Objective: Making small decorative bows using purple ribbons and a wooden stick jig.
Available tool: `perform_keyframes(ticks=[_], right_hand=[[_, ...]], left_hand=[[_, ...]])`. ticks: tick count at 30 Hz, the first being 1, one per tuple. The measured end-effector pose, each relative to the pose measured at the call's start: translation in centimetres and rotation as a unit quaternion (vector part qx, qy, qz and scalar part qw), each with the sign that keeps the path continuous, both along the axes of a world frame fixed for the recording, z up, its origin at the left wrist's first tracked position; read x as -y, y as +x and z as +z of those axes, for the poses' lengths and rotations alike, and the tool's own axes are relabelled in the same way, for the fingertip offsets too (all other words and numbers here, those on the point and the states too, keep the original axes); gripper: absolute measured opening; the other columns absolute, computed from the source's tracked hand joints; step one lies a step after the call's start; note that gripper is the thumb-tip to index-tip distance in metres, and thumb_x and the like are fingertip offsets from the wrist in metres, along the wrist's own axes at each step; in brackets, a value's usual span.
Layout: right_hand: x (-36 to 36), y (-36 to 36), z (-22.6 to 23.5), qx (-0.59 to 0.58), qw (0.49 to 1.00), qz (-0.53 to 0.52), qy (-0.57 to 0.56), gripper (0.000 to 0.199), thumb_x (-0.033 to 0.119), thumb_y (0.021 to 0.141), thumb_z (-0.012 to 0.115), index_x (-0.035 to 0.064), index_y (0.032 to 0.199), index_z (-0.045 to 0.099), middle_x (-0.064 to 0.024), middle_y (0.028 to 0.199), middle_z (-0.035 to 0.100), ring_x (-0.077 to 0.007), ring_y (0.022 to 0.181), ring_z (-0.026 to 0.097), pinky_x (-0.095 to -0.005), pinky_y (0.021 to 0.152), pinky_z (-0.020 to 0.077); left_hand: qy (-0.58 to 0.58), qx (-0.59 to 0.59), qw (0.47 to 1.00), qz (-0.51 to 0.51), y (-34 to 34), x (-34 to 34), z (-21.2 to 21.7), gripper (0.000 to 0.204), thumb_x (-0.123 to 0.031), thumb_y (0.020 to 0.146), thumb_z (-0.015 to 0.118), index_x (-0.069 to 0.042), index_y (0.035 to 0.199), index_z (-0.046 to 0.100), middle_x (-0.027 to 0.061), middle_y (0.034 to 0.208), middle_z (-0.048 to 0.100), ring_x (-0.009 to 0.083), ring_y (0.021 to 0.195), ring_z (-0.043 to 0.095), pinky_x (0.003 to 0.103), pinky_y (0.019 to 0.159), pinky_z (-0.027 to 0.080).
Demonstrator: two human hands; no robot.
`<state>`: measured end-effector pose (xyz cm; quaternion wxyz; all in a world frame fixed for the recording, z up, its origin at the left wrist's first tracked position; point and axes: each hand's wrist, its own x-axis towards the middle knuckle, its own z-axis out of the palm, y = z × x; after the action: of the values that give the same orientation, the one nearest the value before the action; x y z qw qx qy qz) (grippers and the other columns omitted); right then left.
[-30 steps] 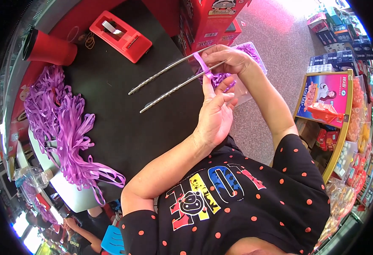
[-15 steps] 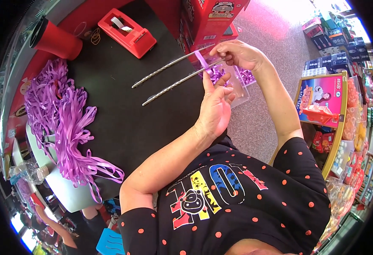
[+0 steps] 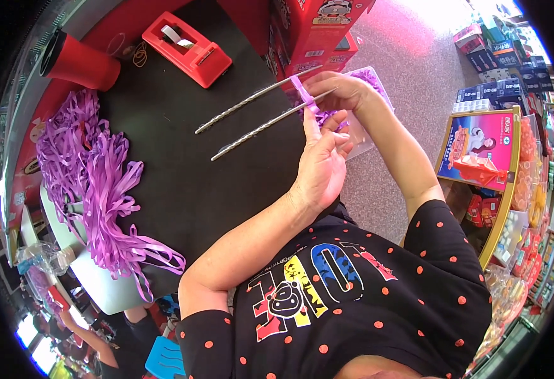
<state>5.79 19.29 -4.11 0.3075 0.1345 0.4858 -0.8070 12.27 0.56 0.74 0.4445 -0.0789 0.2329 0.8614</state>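
Note:
Two long silver rods, a far rod [image 3: 242, 103] and a near rod [image 3: 251, 134], jut side by side over the black tabletop. Their left parts are twisted like drill bits. A purple ribbon [image 3: 302, 90] spans both rods near their right ends. My left hand [image 3: 320, 165] is palm up below the near rod, one fingertip pressing the ribbon there while its other fingers are half curled. Closed around the ribbon area by the rods' right ends is my right hand [image 3: 340, 90]; its fingertips are partly hidden. Beneath it, a clear plastic box [image 3: 364, 136] holds purple ribbon pieces.
A large bundle of purple ribbons [image 3: 94, 183] drapes over the table's left side. Farther back are a red tape dispenser [image 3: 188, 50], a red cup [image 3: 84, 63] and rubber bands [image 3: 139, 55]. Red cartons [image 3: 315, 38] stand beyond my hands; a display stand [image 3: 479, 151] is at right.
My right hand has moved slightly left and down, its fingers now farther behind the rods. The ribbon has come down around the near rod. My left hand has barely moved.

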Motion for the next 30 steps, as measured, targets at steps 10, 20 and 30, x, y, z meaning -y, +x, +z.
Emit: perform_keyframes(ticks=[10,20,30], right_hand=[[2.2,-1.5,-2.5,-0.127,0.985,0.057,-0.099,0.024,0.022,0.084,0.069,0.0023,0.096,0.062,-0.0001,0.083,0.060,-0.0094,0.070,0.059,-0.0237,0.063,0.0481],[2.4,0.4,0.8,-0.128,0.955,0.043,0.264,0.044,0.042,0.087,0.063,0.0030,0.105,0.067,-0.0020,0.088,0.064,-0.0100,0.083,0.055,-0.0252,0.076,0.0438],[5.2,3.7,8.4,-0.339,0.751,-0.141,0.550,0.030,0.031,0.077,0.073,0.0032,0.087,0.067,-0.0056,0.083,0.065,-0.0152,0.073,0.061,-0.0295,0.068,0.0478]], left_hand=[[-0.007,0.014,1.000,-0.002,-0.1,0.2,0.2,0.088,-0.005,0.079,0.053,-0.030,0.148,0.005,0.0047,0.128,0.045,0.0168,0.109,0.041,0.036,0.096,0.030],[0.000,0.021,1.000,0.004,0.0,0.1,-0.2,0.085,-0.004,0.079,0.053,-0.029,0.147,0.009,0.0056,0.128,0.046,0.0174,0.110,0.042,0.037,0.096,0.031],[-0.002,-0.003,1.000,0.003,0.1,-0.1,-0.5,0.086,-0.002,0.077,0.053,-0.032,0.145,0.010,0.0025,0.128,0.041,0.0167,0.113,0.041,0.036,0.092,0.033]])
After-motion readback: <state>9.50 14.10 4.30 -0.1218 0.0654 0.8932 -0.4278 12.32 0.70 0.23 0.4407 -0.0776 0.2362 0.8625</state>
